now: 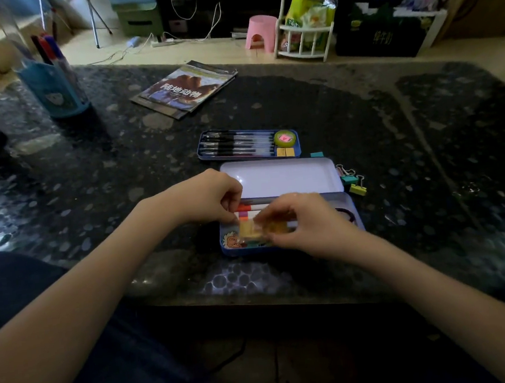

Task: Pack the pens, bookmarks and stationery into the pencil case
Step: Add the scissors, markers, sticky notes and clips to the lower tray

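Table (268, 104): dark, glossy stone top, lots of open surface past and to the right of the case. The near edge sits just below the case, so don't drag anything toward you.

Pencil case (350, 210): open metal tin right in front of you, lid (280, 176) hinged back flat. Probably rigid and light, and likely to skid on that slick top if you push sideways. Press down, not across. The rim is thin, so keep your knuckles off it.

Inner tray (203, 146): lifted out, sitting just beyond the lid, already loaded with black pens (238, 145), a round green tape-like item (285, 138) and two small yellow blocks (285, 152). Lift it by the long walls and keep it level, or the pens will probably roll.

Markers (251, 207): they lie lengthwise in the case bottom, caps to the left. Stiff, they should stay put.

Your left hand (212, 198) and right hand (305, 220) both have fingers curled, pinching a small clear packet of orange-yellow bookmarks or notes (248, 230) over the left half of the case. The packet is blurred. Likely thin, floppy and slippery film, so hold it by the edges and lay it flat on the markers.

Binder clips (352, 179): teal and yellow, on the table just right of the lid, not yet packed. Small and springy, so take them by the body. A teal scrap (316, 154) lies near the tray corner.
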A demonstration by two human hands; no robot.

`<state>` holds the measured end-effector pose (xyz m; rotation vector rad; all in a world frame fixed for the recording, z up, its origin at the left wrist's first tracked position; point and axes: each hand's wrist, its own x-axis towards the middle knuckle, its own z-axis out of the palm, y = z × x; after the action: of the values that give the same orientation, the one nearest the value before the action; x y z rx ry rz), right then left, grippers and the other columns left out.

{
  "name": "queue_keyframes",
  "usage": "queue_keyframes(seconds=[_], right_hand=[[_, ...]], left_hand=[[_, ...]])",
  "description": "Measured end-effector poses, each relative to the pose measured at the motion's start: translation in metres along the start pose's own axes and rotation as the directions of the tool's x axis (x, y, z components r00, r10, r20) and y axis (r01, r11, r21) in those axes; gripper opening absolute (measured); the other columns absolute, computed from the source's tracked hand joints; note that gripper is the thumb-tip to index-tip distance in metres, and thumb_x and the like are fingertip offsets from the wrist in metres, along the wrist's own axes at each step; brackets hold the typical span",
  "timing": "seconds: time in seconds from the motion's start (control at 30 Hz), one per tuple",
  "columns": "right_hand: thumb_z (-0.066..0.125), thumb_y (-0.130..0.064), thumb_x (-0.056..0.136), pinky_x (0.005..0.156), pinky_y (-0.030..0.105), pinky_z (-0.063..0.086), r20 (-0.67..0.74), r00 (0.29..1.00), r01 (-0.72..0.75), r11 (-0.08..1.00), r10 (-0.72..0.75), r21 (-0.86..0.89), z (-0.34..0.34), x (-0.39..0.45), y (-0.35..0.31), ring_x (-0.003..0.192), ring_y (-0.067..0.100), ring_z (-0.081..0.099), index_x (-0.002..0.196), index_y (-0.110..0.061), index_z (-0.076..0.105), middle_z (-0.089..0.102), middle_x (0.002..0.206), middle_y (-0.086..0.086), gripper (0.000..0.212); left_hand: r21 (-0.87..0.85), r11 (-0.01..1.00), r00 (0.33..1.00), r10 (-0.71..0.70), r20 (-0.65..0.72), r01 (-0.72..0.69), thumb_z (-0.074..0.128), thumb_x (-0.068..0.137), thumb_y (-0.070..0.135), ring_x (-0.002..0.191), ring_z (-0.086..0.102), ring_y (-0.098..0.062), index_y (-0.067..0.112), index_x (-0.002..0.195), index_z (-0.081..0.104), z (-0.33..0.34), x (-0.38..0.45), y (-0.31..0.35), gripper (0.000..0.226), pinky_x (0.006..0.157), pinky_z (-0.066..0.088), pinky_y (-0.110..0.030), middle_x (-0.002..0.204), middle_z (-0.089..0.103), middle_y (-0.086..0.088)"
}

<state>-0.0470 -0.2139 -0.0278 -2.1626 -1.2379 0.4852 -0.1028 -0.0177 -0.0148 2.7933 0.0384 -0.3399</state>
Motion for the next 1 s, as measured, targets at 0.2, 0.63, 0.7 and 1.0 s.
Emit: queue_keyframes(seconds=[0.2, 0.63, 0.7, 1.0], right_hand=[[0.071, -0.009, 0.079, 0.08, 0.006, 0.046, -0.008, 0.999, 0.044, 0.997, -0.044, 0.067, 0.012, 0.004, -0.004, 0.079, -0.005, 0.06, 0.091, -0.017, 0.076, 0.069, 0.087, -0.01, 0.015], [0.067, -0.011, 0.083, 0.083, 0.015, 0.049, -0.066, 0.996, 0.066, 0.993, -0.06, 0.097, 0.025, 0.006, -0.005, 0.087, 0.003, 0.064, 0.092, -0.016, 0.075, 0.073, 0.093, -0.005, 0.013], [0.066, -0.011, 0.084, 0.08, 0.009, 0.045, -0.035, 0.996, 0.083, 0.995, -0.081, 0.061, 0.022, 0.005, -0.006, 0.084, -0.002, 0.06, 0.094, -0.016, 0.074, 0.072, 0.093, -0.005, 0.014], [0.056, -0.007, 0.09, 0.079, 0.011, 0.048, -0.076, 0.997, 0.001, 0.991, 0.009, 0.132, 0.006, 0.011, 0.003, 0.09, -0.001, 0.062, 0.093, -0.027, 0.071, 0.071, 0.095, -0.013, 0.025]], left_hand=[[0.009, 1.0, 1.0, 0.009, -0.004, -0.009, 0.073, 0.075, 0.019, 0.06, 0.05, -0.006, 0.025, 0.064, 0.051, 0.001, 0.001, 0.0, 0.025, 0.056, 0.038, -0.018, 0.065, 0.054, 0.008], [0.031, 0.999, 1.0, 0.019, -0.009, -0.018, 0.073, 0.072, 0.018, 0.059, 0.051, -0.007, 0.026, 0.062, 0.05, 0.002, 0.003, -0.002, 0.026, 0.056, 0.037, -0.019, 0.063, 0.055, 0.007], [0.036, 0.999, 1.0, 0.021, -0.002, -0.021, 0.073, 0.072, 0.018, 0.059, 0.05, -0.006, 0.026, 0.061, 0.049, 0.002, 0.003, -0.002, 0.027, 0.056, 0.037, -0.019, 0.064, 0.055, 0.007], [0.019, 1.0, 1.0, 0.013, -0.001, -0.013, 0.074, 0.074, 0.018, 0.06, 0.049, -0.006, 0.026, 0.064, 0.051, 0.0, 0.001, -0.001, 0.026, 0.056, 0.037, -0.019, 0.065, 0.054, 0.008]])
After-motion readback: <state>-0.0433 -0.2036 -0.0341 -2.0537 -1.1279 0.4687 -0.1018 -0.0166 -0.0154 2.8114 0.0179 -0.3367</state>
